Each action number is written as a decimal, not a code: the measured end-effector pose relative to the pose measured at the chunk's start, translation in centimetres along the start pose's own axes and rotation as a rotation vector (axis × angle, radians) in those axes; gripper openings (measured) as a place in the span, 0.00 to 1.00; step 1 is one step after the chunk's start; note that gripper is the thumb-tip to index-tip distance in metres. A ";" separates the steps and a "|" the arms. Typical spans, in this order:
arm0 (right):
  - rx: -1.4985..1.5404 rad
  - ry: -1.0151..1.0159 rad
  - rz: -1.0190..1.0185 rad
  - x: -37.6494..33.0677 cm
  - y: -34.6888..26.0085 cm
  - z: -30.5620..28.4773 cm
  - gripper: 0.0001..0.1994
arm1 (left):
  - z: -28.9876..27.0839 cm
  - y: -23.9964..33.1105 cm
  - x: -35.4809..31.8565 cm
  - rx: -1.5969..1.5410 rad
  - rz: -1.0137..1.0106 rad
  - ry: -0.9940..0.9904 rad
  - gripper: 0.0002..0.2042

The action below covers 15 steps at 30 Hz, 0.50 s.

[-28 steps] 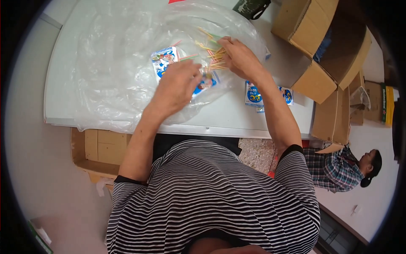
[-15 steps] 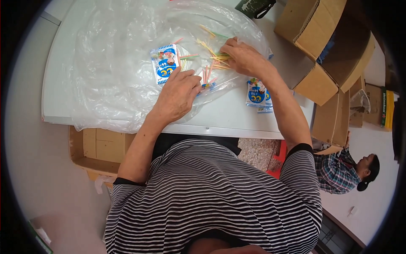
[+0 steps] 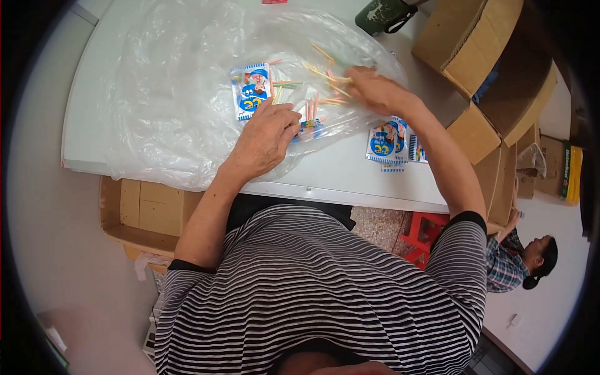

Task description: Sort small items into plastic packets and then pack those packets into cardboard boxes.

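Note:
Near the middle of the table, my left hand (image 3: pixel 265 137) has its fingers bent and closed at the edge of a small blue packet (image 3: pixel 309 129), which they partly cover. Pink sticks (image 3: pixel 312 107) show at that packet's upper edge. Just beyond my index finger lies a larger white-and-blue printed packet (image 3: pixel 251 92). To the right, my right hand (image 3: pixel 378 90) is smeared by motion over the clear plastic sheeting (image 3: pixel 181 94). Thin yellow sticks (image 3: pixel 334 77) reach toward its fingertips; whether it grips any is unclear. A green stick (image 3: pixel 287 84) lies between the hands.
More blue-and-white packets (image 3: pixel 382 142) lie by my right forearm. Open cardboard boxes (image 3: pixel 462 53) stand at the right, with a dark green cylindrical container (image 3: pixel 380 15) beyond. Another carton (image 3: pixel 147 212) is below the table's left edge. A red stool (image 3: pixel 425 234) and another person (image 3: pixel 509 262) are at right.
My right hand has moved right, away from the loose sticks, and is now blurred. My left hand has stayed almost in place. More of the packets beside my right forearm now shows.

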State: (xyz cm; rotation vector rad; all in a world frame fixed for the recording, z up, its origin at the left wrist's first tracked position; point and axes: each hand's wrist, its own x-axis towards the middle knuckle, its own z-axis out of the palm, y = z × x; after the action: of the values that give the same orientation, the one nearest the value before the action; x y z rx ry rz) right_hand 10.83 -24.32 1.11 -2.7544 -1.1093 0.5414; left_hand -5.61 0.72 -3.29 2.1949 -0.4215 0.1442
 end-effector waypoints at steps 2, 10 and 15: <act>0.153 -0.035 0.060 -0.7 1.1 -0.6 0.14 | 0.1 -0.1 -0.2 0.010 0.009 0.020 0.09; 0.784 0.134 0.038 -1.0 2.6 -0.7 0.19 | 0.4 -0.2 -0.4 0.007 0.029 0.037 0.08; 0.612 0.172 0.101 0.5 -0.8 -1.7 0.18 | 0.5 -0.5 -0.5 0.001 0.033 0.052 0.07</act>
State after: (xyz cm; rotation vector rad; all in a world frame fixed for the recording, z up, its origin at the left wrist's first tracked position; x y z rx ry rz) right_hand 11.25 -23.35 2.71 -2.2718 -0.6303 0.5333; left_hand -5.93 0.73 -4.06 2.1810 -0.4289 0.2189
